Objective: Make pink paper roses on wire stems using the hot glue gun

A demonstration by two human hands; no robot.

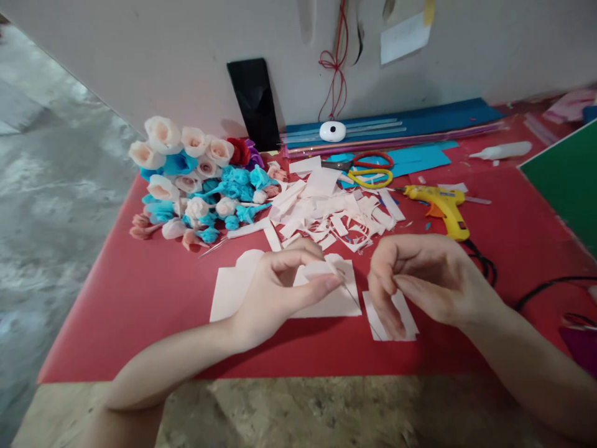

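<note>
My left hand (280,283) pinches a small pale pink paper petal (321,269) between thumb and forefinger, with a thin wire running down from it. My right hand (420,280) hovers beside it, fingers curled down onto a small stack of pale pink paper pieces (405,320) lying on the red table cover (153,292). Under my left hand lies a larger sheet of cut pink paper (233,289).
A heap of paper roses in pink, blue and red (196,180) sits at the back left. Paper scraps (326,214), scissors (370,169), a yellow glue gun (443,205) with black cord, blue sheets (420,121), a glue bottle (504,150) and a green board (569,180) lie behind.
</note>
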